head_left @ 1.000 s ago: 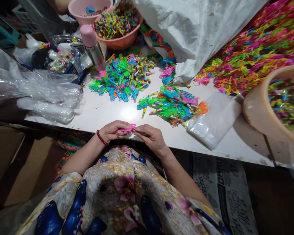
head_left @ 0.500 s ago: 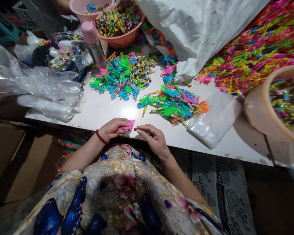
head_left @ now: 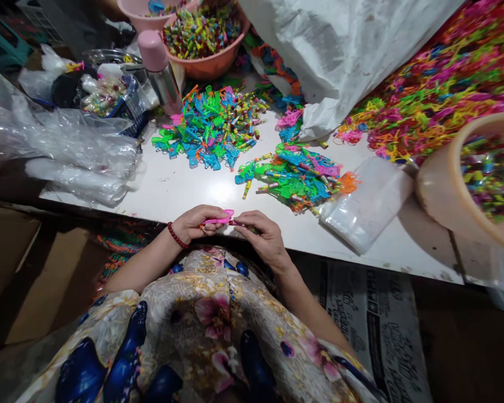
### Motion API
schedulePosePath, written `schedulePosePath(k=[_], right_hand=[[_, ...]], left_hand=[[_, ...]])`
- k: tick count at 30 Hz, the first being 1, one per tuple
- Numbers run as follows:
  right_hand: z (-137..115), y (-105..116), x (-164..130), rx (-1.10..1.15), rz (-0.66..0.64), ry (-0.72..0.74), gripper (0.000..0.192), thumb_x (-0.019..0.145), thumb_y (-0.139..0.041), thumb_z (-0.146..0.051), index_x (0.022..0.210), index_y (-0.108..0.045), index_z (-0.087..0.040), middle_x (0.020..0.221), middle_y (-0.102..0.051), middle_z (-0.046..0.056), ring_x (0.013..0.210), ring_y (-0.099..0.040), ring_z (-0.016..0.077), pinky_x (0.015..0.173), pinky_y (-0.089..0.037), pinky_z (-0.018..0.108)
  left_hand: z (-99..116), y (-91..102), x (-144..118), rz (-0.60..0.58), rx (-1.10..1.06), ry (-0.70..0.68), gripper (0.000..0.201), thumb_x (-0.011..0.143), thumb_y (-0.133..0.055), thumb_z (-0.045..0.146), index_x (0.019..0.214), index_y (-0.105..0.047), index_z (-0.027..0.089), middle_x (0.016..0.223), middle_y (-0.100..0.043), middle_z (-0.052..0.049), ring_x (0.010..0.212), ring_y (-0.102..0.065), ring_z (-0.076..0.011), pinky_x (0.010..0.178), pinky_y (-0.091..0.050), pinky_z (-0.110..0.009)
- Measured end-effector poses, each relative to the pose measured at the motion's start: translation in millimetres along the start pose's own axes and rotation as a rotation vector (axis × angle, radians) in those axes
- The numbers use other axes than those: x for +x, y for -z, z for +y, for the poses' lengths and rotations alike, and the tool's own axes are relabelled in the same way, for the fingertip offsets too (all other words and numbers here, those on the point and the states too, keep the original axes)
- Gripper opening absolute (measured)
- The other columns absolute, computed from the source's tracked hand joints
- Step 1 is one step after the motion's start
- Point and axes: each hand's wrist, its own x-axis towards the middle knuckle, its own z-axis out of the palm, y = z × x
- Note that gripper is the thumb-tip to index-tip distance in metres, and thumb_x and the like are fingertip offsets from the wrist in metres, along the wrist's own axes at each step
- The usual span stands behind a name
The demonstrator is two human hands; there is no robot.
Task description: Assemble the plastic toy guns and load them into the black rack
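Note:
My left hand (head_left: 197, 223), with a red bead bracelet on the wrist, pinches a small pink plastic toy piece (head_left: 220, 219) at the near edge of the white table (head_left: 180, 187). Right beside it, my right hand (head_left: 262, 236) holds a small multicoloured tube (head_left: 240, 224) whose tip meets the pink piece. Both hands hover just above my lap. Two heaps of similar bright toy pieces and tubes lie beyond them: a nearer heap (head_left: 296, 178) and a farther heap (head_left: 212, 126).
A white bag (head_left: 344, 50) spills coloured plastic (head_left: 437, 84) at the right. A peach tub of tubes (head_left: 479, 173) and a clear packet stack (head_left: 367, 204) stand right. At the back are an orange basin (head_left: 205, 42), a pink-capped flask (head_left: 159, 70) and clear bags (head_left: 67, 157). Cardboard (head_left: 12, 268) sits lower left.
My hands were together, drew slightly apart half a second ago, and have now come together again, the tube's tip touching the pink piece.

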Motion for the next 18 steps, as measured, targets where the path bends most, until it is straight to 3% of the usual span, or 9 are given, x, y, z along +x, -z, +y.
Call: schedulePosePath(k=[8,18], right_hand=[[-3.9,0.8,-2.6,-0.021,0.017,0.035,0.016,0.088,-0.073,-0.026,0.103,-0.079,-0.029,0.105,-0.073,0.006,0.097,-0.069,0.0174,0.087,-0.058,0.032],[2.1,1.1,-3.3,-0.022,0.019,0.025,0.010,0.090,-0.069,-0.025,0.095,-0.078,-0.025,0.099,-0.076,0.006,0.093,-0.070,0.0177,0.086,-0.058,0.034]], left_hand=[[-3.2,6.4,5.6,-0.036,-0.050,0.047,0.007,0.084,-0.063,0.010,0.081,-0.064,0.004,0.053,-0.051,0.003,0.035,-0.029,0.0013,0.033,-0.021,-0.008],[-5.2,6.9,6.3,-0.056,-0.010,0.061,0.008,0.083,-0.064,0.012,0.081,-0.065,0.004,0.051,-0.048,0.004,0.035,-0.026,0.0018,0.034,-0.020,-0.009]])
